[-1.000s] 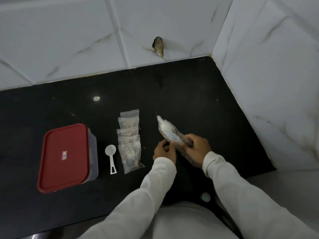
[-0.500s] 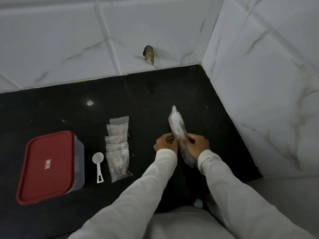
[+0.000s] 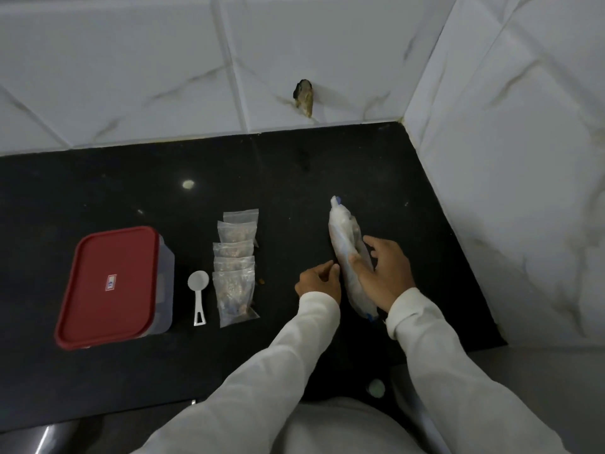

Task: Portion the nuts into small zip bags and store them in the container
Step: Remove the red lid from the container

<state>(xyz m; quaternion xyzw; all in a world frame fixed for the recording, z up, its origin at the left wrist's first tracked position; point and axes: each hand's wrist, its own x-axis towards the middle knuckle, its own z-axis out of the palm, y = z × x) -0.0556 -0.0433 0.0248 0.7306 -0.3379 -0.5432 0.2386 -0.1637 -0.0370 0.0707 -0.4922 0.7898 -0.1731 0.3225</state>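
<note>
A large clear zip bag of nuts (image 3: 342,231) lies lengthwise on the black counter (image 3: 294,178). My right hand (image 3: 384,273) holds its lower half, thumb on top and fingers round the right side. My left hand (image 3: 319,281) sits with curled fingers against the bag's left edge; whether it pinches the bag is unclear. To the left, several small filled zip bags (image 3: 234,267) lie in an overlapping row. A white measuring scoop (image 3: 198,296) lies beside them. The clear container with a red lid (image 3: 111,286) stands closed at the far left.
White marble-tiled walls close off the back and the right side of the counter, meeting in a corner (image 3: 404,121). A chipped hole (image 3: 304,96) marks the back wall. A few nut crumbs (image 3: 261,282) lie right of the small bags.
The large bag has gone from tilted left in my hands to lying lengthwise on the counter. My right hand has shifted over it; the left has eased off to its edge.
</note>
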